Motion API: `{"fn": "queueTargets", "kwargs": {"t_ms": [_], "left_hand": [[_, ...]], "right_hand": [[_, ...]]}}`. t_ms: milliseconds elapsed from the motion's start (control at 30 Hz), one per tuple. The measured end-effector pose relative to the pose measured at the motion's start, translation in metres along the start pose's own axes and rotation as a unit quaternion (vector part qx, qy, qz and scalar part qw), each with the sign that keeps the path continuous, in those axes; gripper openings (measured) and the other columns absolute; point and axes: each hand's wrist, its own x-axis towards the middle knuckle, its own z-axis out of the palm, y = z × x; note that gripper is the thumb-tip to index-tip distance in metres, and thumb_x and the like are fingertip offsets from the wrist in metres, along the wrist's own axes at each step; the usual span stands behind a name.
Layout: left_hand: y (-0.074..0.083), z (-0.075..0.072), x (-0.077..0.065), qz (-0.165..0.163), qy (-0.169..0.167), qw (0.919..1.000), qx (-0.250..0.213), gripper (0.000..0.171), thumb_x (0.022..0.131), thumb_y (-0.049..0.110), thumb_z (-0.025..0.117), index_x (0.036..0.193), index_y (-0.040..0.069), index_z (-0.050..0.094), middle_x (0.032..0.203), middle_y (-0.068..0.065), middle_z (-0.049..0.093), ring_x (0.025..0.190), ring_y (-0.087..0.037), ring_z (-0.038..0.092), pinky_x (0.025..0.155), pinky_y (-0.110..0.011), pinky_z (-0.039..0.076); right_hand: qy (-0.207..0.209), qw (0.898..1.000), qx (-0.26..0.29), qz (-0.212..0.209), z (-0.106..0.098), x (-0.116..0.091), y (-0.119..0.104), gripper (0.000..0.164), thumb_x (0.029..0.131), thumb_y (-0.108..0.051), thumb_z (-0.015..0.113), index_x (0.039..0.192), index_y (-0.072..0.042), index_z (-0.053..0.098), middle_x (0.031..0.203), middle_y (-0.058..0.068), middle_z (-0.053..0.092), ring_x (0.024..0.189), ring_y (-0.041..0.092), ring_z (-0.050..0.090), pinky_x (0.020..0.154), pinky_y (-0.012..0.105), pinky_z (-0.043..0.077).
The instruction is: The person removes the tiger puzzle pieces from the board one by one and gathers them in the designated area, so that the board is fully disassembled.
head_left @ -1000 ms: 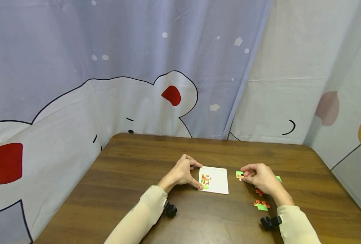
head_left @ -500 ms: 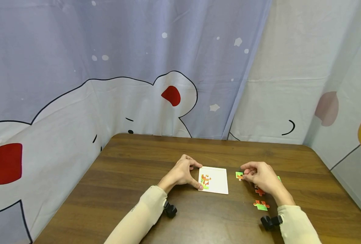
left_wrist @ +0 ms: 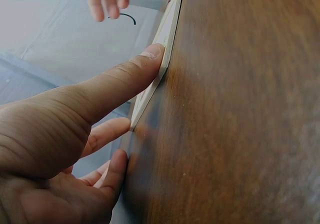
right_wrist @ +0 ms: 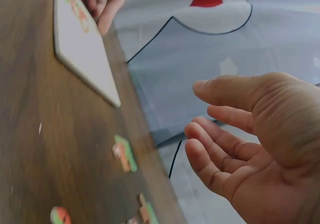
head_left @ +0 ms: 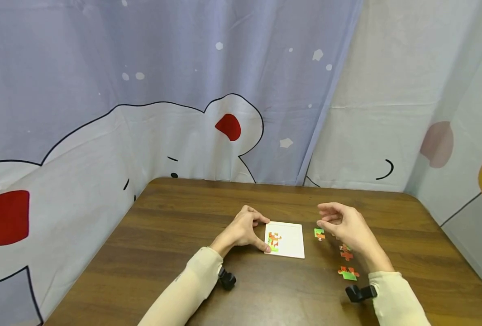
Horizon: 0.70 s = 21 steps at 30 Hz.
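In the head view my left hand (head_left: 245,229) holds a thin white puzzle board (head_left: 291,240) by its left side. The thumb rests on the near left corner, and the forefinger meets the far one. Joined orange and green pieces (head_left: 274,240) lie along the board's left part. My right hand (head_left: 346,225) hovers above the table to the right, fingers loosely bent and holding nothing. Just below its fingertips lies a green and orange puzzle piece (head_left: 319,233). The right wrist view shows a gap between thumb and fingers, with that puzzle piece (right_wrist: 125,154) down on the wood.
More puzzle pieces lie on the brown table (head_left: 183,217) near the right wrist: a red one (head_left: 346,254) and an orange and green one (head_left: 348,273). A printed curtain (head_left: 175,136) hangs behind the table's far edge.
My right hand has let go of the green and orange piece and lifted up and away from it. My left hand and the board have stayed put.
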Motion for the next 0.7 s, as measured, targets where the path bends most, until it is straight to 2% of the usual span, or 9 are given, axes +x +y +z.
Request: {"fn": "queueTargets", "kwargs": {"t_ms": [100, 300, 467, 700], "left_hand": [[0.000, 0.000, 0.000, 0.001, 0.001, 1.0000, 0.000, 0.083, 0.057, 0.023, 0.115, 0.132, 0.015, 0.081, 0.139, -0.010, 0.054, 0.122, -0.029, 0.066, 0.112, -0.042, 0.054], [-0.001, 0.003, 0.000, 0.000, -0.001, 0.9999, -0.011, 0.081, 0.057, 0.021, 0.115, 0.130, 0.014, 0.081, 0.140, -0.011, 0.054, 0.123, -0.031, 0.067, 0.112, -0.042, 0.055], [-0.002, 0.004, 0.000, -0.003, -0.003, 0.9998, -0.017, 0.081, 0.057, 0.021, 0.115, 0.131, 0.015, 0.081, 0.140, -0.011, 0.053, 0.125, -0.033, 0.068, 0.113, -0.043, 0.055], [-0.001, 0.002, 0.001, 0.005, -0.001, 1.0000, -0.003, 0.082, 0.059, 0.023, 0.115, 0.132, 0.014, 0.079, 0.137, -0.011, 0.053, 0.124, -0.033, 0.067, 0.112, -0.043, 0.055]], "right_hand": [[-0.001, 1.000, 0.012, -0.011, 0.002, 0.002, -0.008, 0.049, 0.101, -0.017, 0.085, 0.145, -0.004, 0.069, 0.135, 0.019, 0.076, 0.107, 0.022, 0.079, 0.078, 0.025, 0.062], [-0.015, 0.998, 0.058, -0.029, 0.016, 0.008, -0.023, 0.049, 0.101, -0.012, 0.084, 0.146, 0.000, 0.067, 0.136, 0.020, 0.075, 0.110, 0.027, 0.078, 0.085, 0.025, 0.063], [-0.033, 0.997, 0.067, -0.025, 0.038, 0.014, -0.029, 0.044, 0.100, -0.008, 0.083, 0.142, 0.000, 0.070, 0.133, 0.020, 0.076, 0.108, 0.027, 0.078, 0.086, 0.025, 0.062], [-0.080, 0.994, 0.073, -0.010, 0.072, 0.021, -0.029, 0.039, 0.100, -0.009, 0.084, 0.135, 0.003, 0.073, 0.127, 0.022, 0.078, 0.105, 0.025, 0.078, 0.084, 0.027, 0.063]]}}
